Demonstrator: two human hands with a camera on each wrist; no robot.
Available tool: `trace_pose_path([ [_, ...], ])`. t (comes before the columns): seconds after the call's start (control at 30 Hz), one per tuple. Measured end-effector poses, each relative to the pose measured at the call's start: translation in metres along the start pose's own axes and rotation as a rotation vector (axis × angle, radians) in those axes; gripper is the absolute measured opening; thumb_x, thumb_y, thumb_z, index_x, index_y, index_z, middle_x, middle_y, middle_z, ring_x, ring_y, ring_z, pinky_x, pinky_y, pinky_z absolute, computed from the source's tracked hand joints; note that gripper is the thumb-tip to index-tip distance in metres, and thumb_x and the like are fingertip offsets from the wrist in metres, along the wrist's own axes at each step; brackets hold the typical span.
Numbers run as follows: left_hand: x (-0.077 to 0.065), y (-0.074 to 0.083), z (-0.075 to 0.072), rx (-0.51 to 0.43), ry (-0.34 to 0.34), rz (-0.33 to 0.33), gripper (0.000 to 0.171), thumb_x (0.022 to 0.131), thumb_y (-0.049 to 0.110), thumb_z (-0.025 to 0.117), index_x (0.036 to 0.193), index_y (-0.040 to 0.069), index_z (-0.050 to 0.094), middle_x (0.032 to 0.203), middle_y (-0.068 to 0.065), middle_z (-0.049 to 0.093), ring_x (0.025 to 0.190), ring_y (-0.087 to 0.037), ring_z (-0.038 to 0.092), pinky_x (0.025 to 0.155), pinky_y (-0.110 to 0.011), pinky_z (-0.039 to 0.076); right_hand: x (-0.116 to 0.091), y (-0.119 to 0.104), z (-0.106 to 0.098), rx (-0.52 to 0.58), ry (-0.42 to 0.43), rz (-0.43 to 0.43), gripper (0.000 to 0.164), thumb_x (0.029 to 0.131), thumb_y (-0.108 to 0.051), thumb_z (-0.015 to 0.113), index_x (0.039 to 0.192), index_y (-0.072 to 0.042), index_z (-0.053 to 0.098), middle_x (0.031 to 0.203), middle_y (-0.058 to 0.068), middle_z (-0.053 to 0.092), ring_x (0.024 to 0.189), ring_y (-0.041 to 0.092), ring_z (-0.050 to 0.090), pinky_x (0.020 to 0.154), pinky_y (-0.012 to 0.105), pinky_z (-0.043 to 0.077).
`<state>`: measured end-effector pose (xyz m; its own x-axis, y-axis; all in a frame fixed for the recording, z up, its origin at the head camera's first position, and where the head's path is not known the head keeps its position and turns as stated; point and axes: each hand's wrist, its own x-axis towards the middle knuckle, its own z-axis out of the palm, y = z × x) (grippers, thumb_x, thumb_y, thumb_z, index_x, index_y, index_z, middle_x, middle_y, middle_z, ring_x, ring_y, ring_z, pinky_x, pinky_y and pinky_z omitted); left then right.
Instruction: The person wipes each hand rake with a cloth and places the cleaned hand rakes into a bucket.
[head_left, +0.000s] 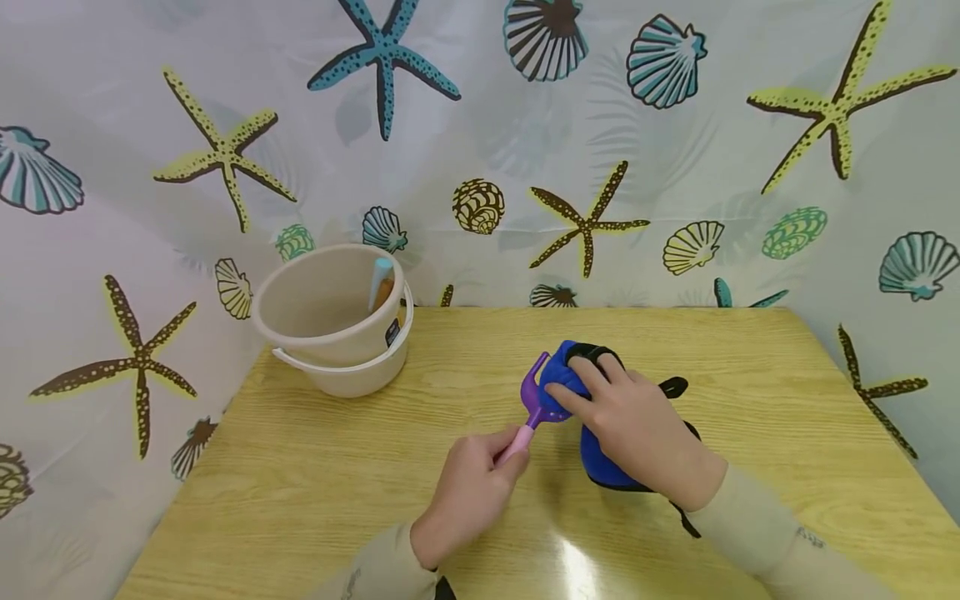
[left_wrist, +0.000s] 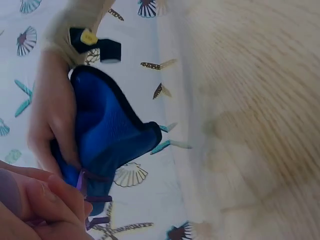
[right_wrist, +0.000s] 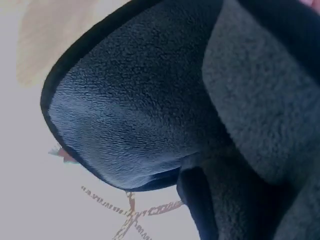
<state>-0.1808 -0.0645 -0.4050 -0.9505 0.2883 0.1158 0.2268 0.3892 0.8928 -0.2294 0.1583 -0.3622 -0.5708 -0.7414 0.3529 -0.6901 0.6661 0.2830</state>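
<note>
My left hand (head_left: pixel 472 481) grips the pink handle of a small purple hand rake (head_left: pixel 516 442), held above the wooden table. With my right hand (head_left: pixel 633 421) I pinch a blue cloth with black edging (head_left: pixel 603 462) around the rake's head, so only one curved prong shows on the left side. Several purple prongs (left_wrist: pixel 100 197) stick out by the cloth in the left wrist view. The rest of the cloth hangs below my right palm. Its fuzzy, folded surface (right_wrist: pixel 130 95) fills most of the right wrist view, hiding my fingers there.
At the table's back left stands a cream bucket (head_left: pixel 360 381) with a white carrying handle. Inside it lean a light blue handle (head_left: pixel 378 279) and something brown (head_left: pixel 385 292). A curtain (head_left: pixel 465 108) printed with shells and starfish surrounds the wooden table (head_left: pixel 337 475).
</note>
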Motion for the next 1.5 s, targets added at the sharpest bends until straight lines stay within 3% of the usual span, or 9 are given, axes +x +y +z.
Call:
trace_pose_path([
  [0.23,-0.010,0.009,0.003,0.096,0.018,0.145,0.012,0.091,0.013,0.058,0.081,0.016,0.062,0.051,0.009,0.038,0.036,0.002,0.030,0.031,-0.011,0.021,0.000,0.029,-0.003,0.219,-0.069,0.129,0.045,0.087,-0.006,0.064,0.130,-0.017,0.058,0.121,0.018,0.053,0.102,0.030,0.048,0.062,0.043,0.057],
  [0.37,-0.012,0.010,0.002,0.123,0.029,0.187,0.015,0.091,0.014,0.059,0.076,0.017,0.059,0.051,0.010,0.037,0.036,0.003,0.030,0.031,-0.011,0.020,-0.001,0.050,0.000,0.609,-0.166,0.149,0.042,0.096,-0.007,0.052,0.137,-0.016,0.051,0.119,0.010,0.054,0.103,0.021,0.049,0.078,0.045,0.052],
  [0.5,-0.013,0.012,0.000,0.097,0.024,0.200,0.017,0.091,0.015,0.059,0.075,0.017,0.058,0.051,0.010,0.035,0.037,0.003,0.029,0.031,-0.011,0.020,-0.005,0.068,0.012,1.043,-0.320,0.273,0.038,0.101,-0.015,0.044,0.139,-0.019,0.048,0.120,0.002,0.056,0.099,0.018,0.051,0.083,0.044,0.045],
  [0.63,-0.010,0.016,-0.001,0.092,0.055,0.240,0.013,0.092,0.016,0.059,0.079,0.017,0.061,0.052,0.009,0.037,0.038,0.002,0.031,0.031,-0.013,0.022,-0.015,0.073,0.029,1.220,-0.466,0.407,0.038,0.101,-0.025,0.047,0.137,-0.016,0.051,0.128,0.009,0.054,0.105,0.024,0.049,0.088,0.047,0.040],
  [0.73,-0.008,0.021,-0.003,0.091,0.072,0.257,0.011,0.092,0.017,0.058,0.082,0.017,0.063,0.052,0.009,0.038,0.038,0.002,0.032,0.030,-0.014,0.023,-0.019,0.073,0.034,1.215,-0.489,0.443,0.042,0.100,-0.027,0.048,0.139,-0.012,0.049,0.135,0.016,0.048,0.114,0.027,0.045,0.093,0.051,0.038],
  [0.9,-0.008,0.024,-0.004,0.082,0.031,0.231,0.017,0.092,0.017,0.058,0.076,0.017,0.060,0.051,0.009,0.037,0.037,0.002,0.030,0.030,-0.012,0.021,-0.012,0.083,0.023,1.180,-0.318,0.511,0.045,0.102,-0.029,0.044,0.145,-0.018,0.040,0.141,0.014,0.042,0.110,0.023,0.051,0.092,0.055,0.043],
  [1.03,-0.009,0.024,-0.005,0.098,-0.029,0.201,0.018,0.092,0.017,0.058,0.075,0.018,0.059,0.051,0.010,0.037,0.036,0.003,0.029,0.030,-0.011,0.020,-0.002,0.086,0.013,1.092,-0.240,0.324,0.041,0.102,-0.022,0.044,0.142,-0.028,0.044,0.136,0.001,0.048,0.114,0.015,0.048,0.091,0.052,0.043],
  [1.17,-0.010,0.022,-0.005,0.085,-0.072,0.160,0.015,0.093,0.017,0.057,0.080,0.019,0.062,0.051,0.011,0.037,0.036,0.003,0.029,0.031,-0.013,0.021,0.005,0.080,0.014,1.021,-0.257,0.139,0.042,0.101,-0.012,0.045,0.139,-0.030,0.049,0.123,-0.008,0.054,0.109,0.013,0.047,0.083,0.048,0.044],
  [1.5,-0.013,0.012,-0.004,0.017,-0.093,0.050,0.015,0.095,0.018,0.057,0.098,0.016,0.071,0.052,0.008,0.038,0.037,0.000,0.029,0.032,-0.014,0.023,-0.009,0.078,0.033,0.977,-0.369,0.167,0.040,0.099,-0.007,0.047,0.138,-0.015,0.050,0.116,-0.001,0.058,0.101,0.015,0.051,0.082,0.045,0.045],
])
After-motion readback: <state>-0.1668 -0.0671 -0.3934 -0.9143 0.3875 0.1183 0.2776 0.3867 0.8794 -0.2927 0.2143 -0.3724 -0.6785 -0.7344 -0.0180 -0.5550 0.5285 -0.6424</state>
